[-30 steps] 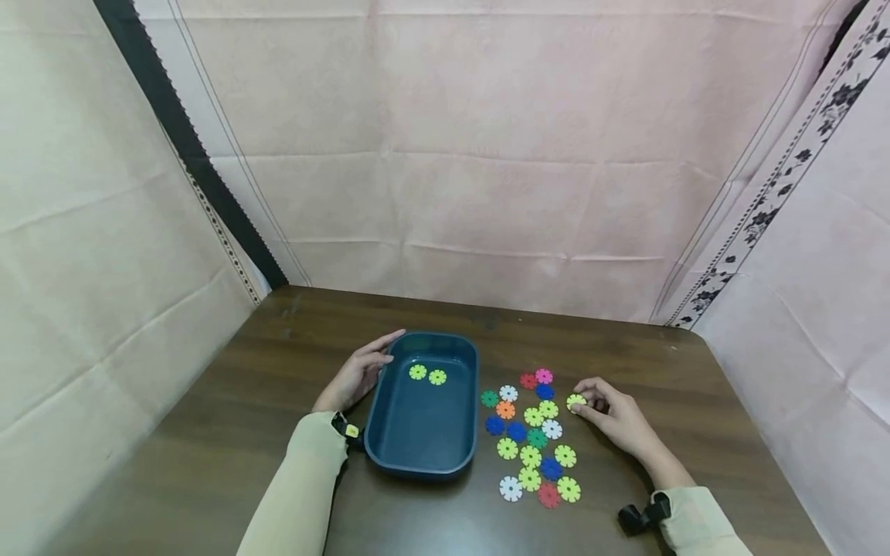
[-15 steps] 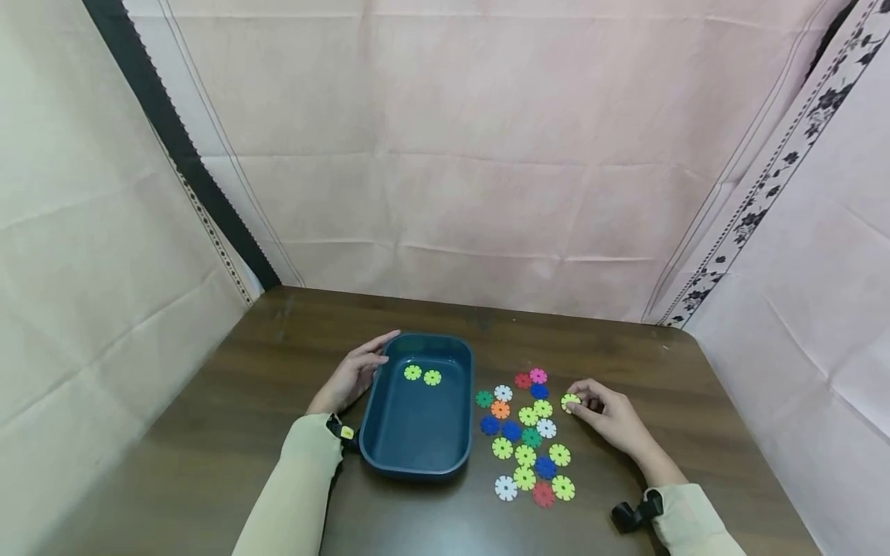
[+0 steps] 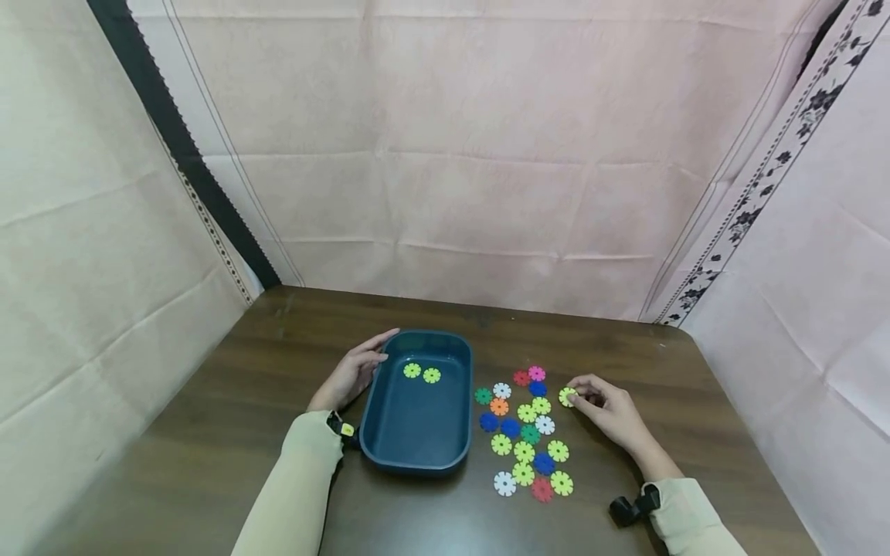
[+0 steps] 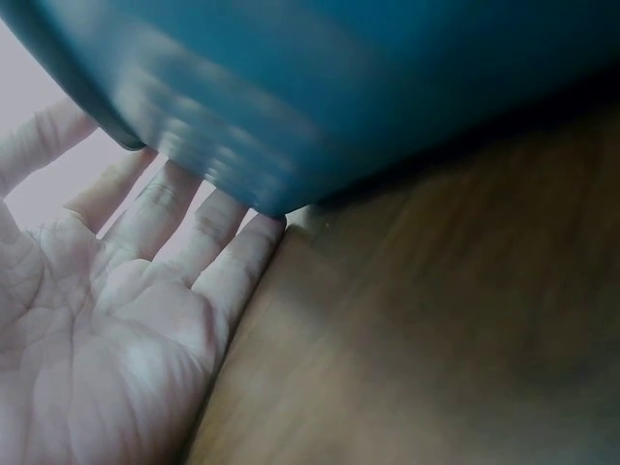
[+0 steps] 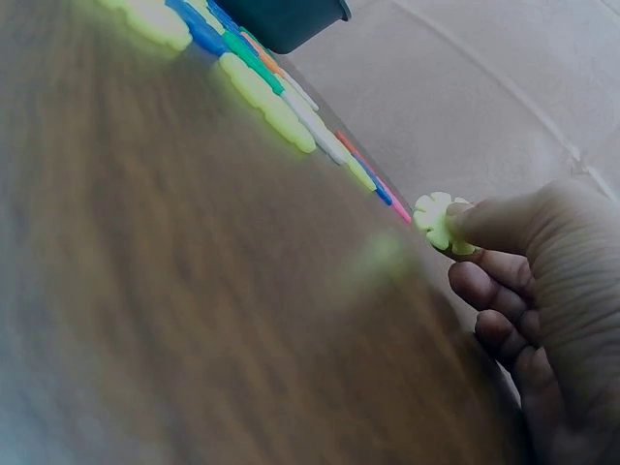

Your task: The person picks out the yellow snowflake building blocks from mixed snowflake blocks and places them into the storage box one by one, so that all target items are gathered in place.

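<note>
A dark blue rectangular tray (image 3: 417, 432) stands on the table, with two yellow-green notched discs (image 3: 422, 373) near its far end. My left hand (image 3: 353, 377) rests at the tray's left side. In the left wrist view, its fairly straight fingers (image 4: 203, 228) touch the tray's outer wall (image 4: 291, 97). Between thumb and fingers, my right hand (image 3: 608, 409) pinches a yellow-green flower-shaped disc (image 5: 441, 221), held up just off the table. To the left of this hand lie several flat notched discs (image 3: 524, 452) in yellow-green, blue, white, green, red, orange and pink.
The brown wooden table (image 3: 229, 432) carries everything. Pale cloth sheets (image 3: 452, 170) hang behind it and at both sides. A black wrist camera (image 3: 626, 511) sits at my right wrist, close to the tabletop.
The whole scene has shifted slightly left in the head view. My right hand keeps the yellow-green disc pinched, in almost the same place. My left hand stays at the tray.
</note>
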A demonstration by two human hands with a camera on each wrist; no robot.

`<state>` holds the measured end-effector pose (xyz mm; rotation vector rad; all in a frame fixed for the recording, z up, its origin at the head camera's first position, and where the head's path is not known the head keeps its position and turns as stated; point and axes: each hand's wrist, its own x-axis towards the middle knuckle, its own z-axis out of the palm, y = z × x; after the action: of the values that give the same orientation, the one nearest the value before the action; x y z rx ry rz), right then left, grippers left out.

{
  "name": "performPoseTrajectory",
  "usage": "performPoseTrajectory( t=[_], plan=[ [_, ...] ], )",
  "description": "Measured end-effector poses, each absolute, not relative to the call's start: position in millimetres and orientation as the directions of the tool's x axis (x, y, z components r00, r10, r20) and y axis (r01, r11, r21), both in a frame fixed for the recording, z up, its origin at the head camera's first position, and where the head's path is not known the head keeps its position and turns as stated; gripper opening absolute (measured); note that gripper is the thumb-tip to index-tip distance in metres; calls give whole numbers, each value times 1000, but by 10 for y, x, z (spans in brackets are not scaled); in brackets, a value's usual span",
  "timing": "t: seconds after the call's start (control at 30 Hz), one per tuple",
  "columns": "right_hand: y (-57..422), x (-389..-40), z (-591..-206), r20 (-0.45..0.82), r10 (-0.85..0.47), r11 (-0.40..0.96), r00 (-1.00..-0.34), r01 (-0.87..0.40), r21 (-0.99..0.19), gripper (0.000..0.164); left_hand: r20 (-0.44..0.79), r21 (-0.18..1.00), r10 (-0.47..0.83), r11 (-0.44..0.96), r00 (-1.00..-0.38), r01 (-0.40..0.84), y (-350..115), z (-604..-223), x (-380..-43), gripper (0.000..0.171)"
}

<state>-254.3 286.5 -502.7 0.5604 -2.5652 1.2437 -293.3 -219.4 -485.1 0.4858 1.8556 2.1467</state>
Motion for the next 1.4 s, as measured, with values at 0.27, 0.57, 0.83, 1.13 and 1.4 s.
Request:
performPoseTrajectory(
  t=[0.27, 0.57, 0.83, 1.13, 1.4],
  plan=[
    [2837, -2586, -5009, 381, -201, 517, -903, -428, -742, 14, 85, 988, 405, -149, -910, 26, -2209, -4835, -2960, 54],
    [2540, -2793, -4507, 327, -306, 475, -894, -441, -761, 18, 76, 987, 388, -162, -919, 13, -2236, -4900, -2918, 53],
    [1690, -3086, -4012, 278, -577, 416, -768, -569, -709, 13, 77, 988, 405, -155, -911, 15, -2233, -4919, -2897, 54],
    [796, -3279, -4010, 167, -796, 435, -582, -741, -511, 16, 67, 988, 406, -155, -911, 3, -2207, -4854, -2932, 53],
    [533, -3331, -3979, -91, -827, 542, -555, -743, -393, 16, 87, 985, 426, -173, -901, 13, -2194, -4840, -2950, 53]
  ],
)
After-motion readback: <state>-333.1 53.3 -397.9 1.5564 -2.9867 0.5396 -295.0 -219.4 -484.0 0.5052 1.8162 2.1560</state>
